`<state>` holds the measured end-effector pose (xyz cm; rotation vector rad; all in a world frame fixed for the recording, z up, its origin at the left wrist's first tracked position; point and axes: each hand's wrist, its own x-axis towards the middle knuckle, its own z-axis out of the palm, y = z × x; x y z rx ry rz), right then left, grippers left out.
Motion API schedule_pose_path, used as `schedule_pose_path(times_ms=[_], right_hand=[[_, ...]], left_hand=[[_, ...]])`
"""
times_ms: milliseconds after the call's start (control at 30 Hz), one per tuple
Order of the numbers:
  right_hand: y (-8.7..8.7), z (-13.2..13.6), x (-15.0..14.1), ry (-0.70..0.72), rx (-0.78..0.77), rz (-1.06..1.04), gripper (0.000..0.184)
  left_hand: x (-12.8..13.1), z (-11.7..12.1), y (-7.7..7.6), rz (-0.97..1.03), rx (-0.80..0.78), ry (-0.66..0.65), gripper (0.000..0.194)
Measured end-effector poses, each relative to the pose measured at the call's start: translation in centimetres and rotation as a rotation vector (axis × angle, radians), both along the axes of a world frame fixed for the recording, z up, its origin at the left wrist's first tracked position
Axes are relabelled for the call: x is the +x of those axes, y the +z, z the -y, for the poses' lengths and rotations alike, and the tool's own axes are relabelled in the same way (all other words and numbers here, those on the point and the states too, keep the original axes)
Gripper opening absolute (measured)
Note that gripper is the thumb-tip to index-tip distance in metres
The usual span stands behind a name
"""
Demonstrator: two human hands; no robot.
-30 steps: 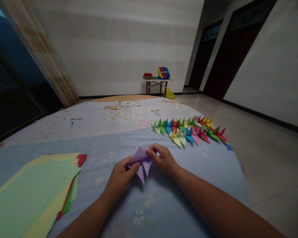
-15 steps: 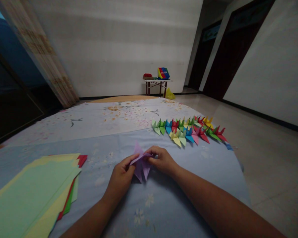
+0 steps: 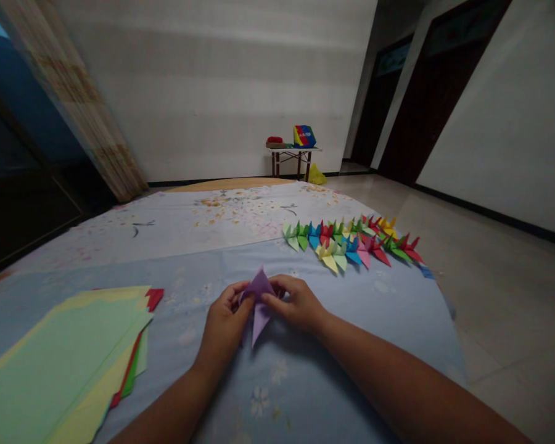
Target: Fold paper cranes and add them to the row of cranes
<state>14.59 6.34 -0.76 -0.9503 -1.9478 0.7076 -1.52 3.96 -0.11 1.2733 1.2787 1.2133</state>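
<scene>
A folded piece of purple origami paper point(image 3: 260, 285) is held between both hands above the blue flowered cloth point(image 3: 189, 370). One point of it rises up and another long point hangs down. My left hand point(image 3: 226, 317) pinches its left side, thumb on the near face. From the right, my right hand point(image 3: 300, 301) presses its thumb on the paper, with the fingers behind. The fingertips at the back are partly hidden by the paper.
Several folded paper cranes point(image 3: 342, 246) in many colours stand in rows at the right of the table. A stack of coloured paper sheets point(image 3: 60, 364) lies at the left. Far back, a small table point(image 3: 300, 150) holds a colourful box point(image 3: 304, 136).
The purple paper has been turned and closed up: its flaps were spread sideways with two points hanging down, and now it shows a narrower diamond shape. Both thumbs have moved inward onto it.
</scene>
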Motion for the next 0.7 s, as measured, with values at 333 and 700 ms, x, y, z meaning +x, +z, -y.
schedule_pose_path(times_ms=[333,700], right_hand=[[0.06,-0.22,0.81,0.052,-0.183,-0.146,0.024],[0.27,-0.18,0.51,0.025,-0.250,-0.150,0.024]], left_hand=[[-0.55,-0.33,-0.04,0.075,-0.074,0.048,0.046],[-0.32,0.02,-0.15,0.003,-0.044,0.001,0.050]])
